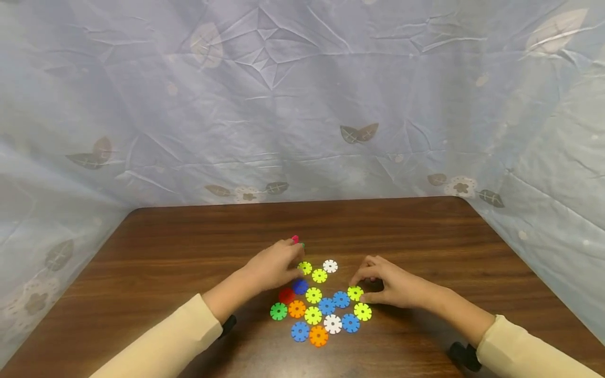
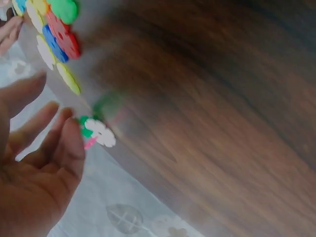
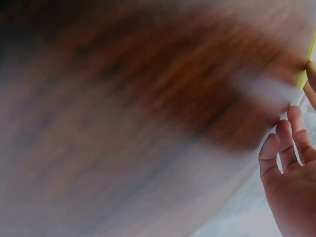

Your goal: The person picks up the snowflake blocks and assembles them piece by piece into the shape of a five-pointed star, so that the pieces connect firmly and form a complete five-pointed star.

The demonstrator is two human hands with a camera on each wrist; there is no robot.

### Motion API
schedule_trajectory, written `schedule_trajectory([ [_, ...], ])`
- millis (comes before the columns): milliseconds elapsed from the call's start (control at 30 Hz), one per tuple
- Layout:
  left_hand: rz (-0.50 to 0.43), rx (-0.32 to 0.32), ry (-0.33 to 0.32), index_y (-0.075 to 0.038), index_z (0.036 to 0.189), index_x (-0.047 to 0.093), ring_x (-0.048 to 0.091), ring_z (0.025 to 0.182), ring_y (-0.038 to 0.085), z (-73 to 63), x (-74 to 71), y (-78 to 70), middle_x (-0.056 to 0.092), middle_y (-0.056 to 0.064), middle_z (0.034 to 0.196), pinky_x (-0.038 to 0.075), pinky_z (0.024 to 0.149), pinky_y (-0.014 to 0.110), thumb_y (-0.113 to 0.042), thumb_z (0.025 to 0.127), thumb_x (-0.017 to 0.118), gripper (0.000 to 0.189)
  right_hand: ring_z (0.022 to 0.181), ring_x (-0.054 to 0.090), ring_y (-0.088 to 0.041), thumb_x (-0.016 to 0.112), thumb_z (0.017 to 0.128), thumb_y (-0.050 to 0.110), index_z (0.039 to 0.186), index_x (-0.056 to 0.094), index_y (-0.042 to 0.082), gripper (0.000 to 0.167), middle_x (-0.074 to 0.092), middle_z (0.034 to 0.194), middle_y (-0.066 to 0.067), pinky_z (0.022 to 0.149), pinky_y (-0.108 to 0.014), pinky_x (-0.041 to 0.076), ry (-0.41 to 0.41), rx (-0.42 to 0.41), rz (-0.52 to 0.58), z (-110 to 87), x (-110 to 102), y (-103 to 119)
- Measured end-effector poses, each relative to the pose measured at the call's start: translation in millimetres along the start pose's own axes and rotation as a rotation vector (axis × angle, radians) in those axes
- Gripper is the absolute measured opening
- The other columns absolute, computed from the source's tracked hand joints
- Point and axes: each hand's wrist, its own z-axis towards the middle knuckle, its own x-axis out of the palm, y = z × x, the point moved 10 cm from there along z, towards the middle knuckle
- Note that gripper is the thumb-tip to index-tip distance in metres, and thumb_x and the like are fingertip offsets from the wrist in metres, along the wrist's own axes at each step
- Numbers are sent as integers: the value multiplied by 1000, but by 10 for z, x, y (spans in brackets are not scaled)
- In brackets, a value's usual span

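Notched plastic building discs in several colours lie in a loose group on the table. My left hand [image 1: 276,265] hovers at the group's far left, fingers loosely bent and holding nothing. Just past its fingertips a pink disc [image 1: 295,239] and a green disc [image 1: 303,245] show, partly hidden by the hand. In the left wrist view they stand with a white disc [image 2: 101,133], beside the fingers of the left hand [image 2: 44,163]. On the group's right side, my right hand [image 1: 392,283] pinches a yellow-green disc [image 1: 355,293] between thumb and forefinger. Its other fingers are bent.
Nearer discs include a green one [image 1: 279,311], an orange one [image 1: 319,336] and a blue one [image 1: 300,331]. A white disc [image 1: 330,266] lies between the hands. The brown wood table [image 1: 189,231] meets a pale leaf-patterned cloth [image 1: 302,131] at its back and sides.
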Motion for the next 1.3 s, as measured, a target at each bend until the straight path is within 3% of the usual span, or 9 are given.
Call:
schedule_trajectory([
  [133, 14, 26, 113, -4, 128, 70, 68, 111, 26, 19, 165, -83, 70, 14, 127, 62, 95, 41, -20, 97, 76, 35, 97, 52, -10, 80, 93, 31, 111, 71, 22, 22, 60, 108, 3, 83, -28, 51, 14, 12, 22, -6, 38, 8],
  [200, 27, 19, 121, -4, 128, 71, 69, 112, 27, 33, 191, -90, 69, 15, 127, 62, 96, 42, -19, 98, 75, 34, 94, 52, -8, 80, 94, 31, 109, 68, 19, 23, 60, 106, 3, 80, -27, 51, 20, 9, 25, -9, 49, 22],
  [333, 19, 9, 97, -4, 118, 74, 67, 100, 22, 55, 181, -84, 68, 12, 113, 63, 87, 39, -16, 97, 76, 24, 87, 56, -3, 79, 94, 28, 106, 67, 15, 22, 65, 99, 5, 72, -22, 53, 3, 22, 37, -10, 20, 27],
  [533, -127, -35, 102, 0, 106, 67, 57, 88, 19, 73, 186, -13, 64, 13, 104, 58, 80, 36, -11, 95, 77, 19, 75, 58, 3, 78, 94, 19, 107, 66, 10, 19, 67, 85, 8, 64, -20, 56, -48, 28, 119, -5, -69, 54],
  [700, -249, -80, 146, -2, 101, 61, 51, 83, 19, 49, 217, 41, 60, 11, 94, 48, 73, 31, -9, 93, 78, 20, 75, 58, 4, 78, 95, 18, 111, 67, 9, 22, 68, 86, 8, 65, -21, 57, -90, 3, 120, 5, -141, 130],
  [867, -303, -131, 160, -3, 106, 60, 59, 88, 20, 19, 248, 83, 65, 10, 97, 56, 78, 35, -10, 92, 80, 25, 77, 60, 3, 77, 95, 19, 113, 67, 9, 23, 70, 91, 5, 67, -22, 59, -89, 10, 115, 13, -168, 187],
  [1000, -325, -139, 136, -4, 102, 64, 61, 87, 19, 10, 225, 80, 68, 9, 95, 58, 79, 35, -8, 93, 78, 17, 79, 61, 3, 76, 97, 21, 114, 67, 9, 23, 70, 93, 5, 68, -22, 60, -93, 12, 107, 17, -184, 223],
  [1133, -341, -88, 66, -4, 93, 68, 56, 77, 14, -2, 115, 39, 66, 5, 84, 52, 69, 25, -4, 96, 72, 5, 79, 60, 3, 76, 97, 21, 114, 67, 10, 22, 70, 91, 6, 68, -22, 59, -136, -2, 82, 26, -231, 264],
  [1300, -428, -23, -19, -2, 92, 69, 50, 70, 11, -56, -62, -45, 63, 4, 79, 43, 62, 19, -6, 99, 69, 8, 81, 62, 2, 76, 97, 22, 112, 67, 9, 22, 71, 91, 5, 70, -24, 60, -196, -23, 72, 53, -291, 342],
])
